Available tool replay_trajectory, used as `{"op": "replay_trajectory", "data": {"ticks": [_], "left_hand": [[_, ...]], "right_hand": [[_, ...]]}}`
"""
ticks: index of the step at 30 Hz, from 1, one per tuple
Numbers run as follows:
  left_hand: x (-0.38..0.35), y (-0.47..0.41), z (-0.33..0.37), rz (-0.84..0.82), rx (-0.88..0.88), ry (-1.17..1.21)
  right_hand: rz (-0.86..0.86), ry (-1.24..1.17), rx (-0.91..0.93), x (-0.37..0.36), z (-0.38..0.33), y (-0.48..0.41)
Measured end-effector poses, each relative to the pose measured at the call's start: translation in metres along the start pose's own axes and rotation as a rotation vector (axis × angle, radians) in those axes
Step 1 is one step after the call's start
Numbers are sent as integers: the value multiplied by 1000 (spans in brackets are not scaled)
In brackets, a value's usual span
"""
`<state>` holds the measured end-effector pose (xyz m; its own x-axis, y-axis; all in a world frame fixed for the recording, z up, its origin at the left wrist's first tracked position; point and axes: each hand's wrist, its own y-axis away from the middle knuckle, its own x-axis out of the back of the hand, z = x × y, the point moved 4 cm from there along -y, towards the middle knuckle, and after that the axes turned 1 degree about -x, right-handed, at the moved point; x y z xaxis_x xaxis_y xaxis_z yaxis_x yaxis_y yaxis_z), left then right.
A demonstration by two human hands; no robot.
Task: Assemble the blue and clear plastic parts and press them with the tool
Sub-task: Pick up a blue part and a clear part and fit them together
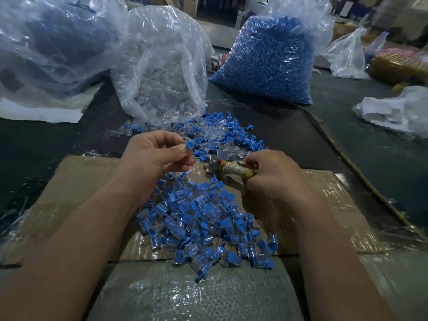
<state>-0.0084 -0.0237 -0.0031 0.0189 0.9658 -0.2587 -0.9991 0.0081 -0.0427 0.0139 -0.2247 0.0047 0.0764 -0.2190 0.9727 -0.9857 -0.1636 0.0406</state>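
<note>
In the head view, the left hand (157,156) sits just above the middle of the frame. Its thumb and forefinger are pinched together on a blue part (189,144), and its other fingers are curled beneath. Whether it also holds a clear piece cannot be told. To the right and slightly lower, the right hand (275,176) is clamped around the tool (234,170), whose handle is wrapped in pale, dirty tape. The tool's blurred head points left toward the left hand's fingertips, near them but apart.

Below both hands, in the lower middle of the frame, a finished pile (203,228) of blue-and-clear pieces lies on the cardboard (69,181), which is covered with shiny film. Above the hands, a loose pile (222,135) of separate blue and clear parts spreads over the dark table (46,140).

At the upper middle, a clear bag (162,72) of clear parts lies open toward the loose pile. To its right, a blue bag (271,59) stands full of blue parts.
</note>
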Motion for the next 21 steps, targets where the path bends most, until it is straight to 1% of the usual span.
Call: {"op": "replay_trajectory", "data": {"ticks": [2, 4, 5, 7, 10, 14, 21], "left_hand": [[0, 0, 1, 12, -21, 5], [-1, 0, 1, 20, -47, -6], [-1, 0, 1, 28, -64, -18], [-1, -1, 1, 49, -101, -48], [-2, 0, 2, 73, -156, -95], [-3, 0, 4, 93, -215, -135], [-5, 2, 6, 97, -242, -166]], "right_hand": [[128, -34, 38, 5, 1, -1], [263, -125, 79, 10, 0, 0], [309, -173, 107, 11, -1, 1], [347, -249, 161, 12, -6, 3], [322, -283, 224, 9, -13, 4], [264, -258, 263, 5, -19, 4], [198, -248, 295, 4, -24, 5]]}}
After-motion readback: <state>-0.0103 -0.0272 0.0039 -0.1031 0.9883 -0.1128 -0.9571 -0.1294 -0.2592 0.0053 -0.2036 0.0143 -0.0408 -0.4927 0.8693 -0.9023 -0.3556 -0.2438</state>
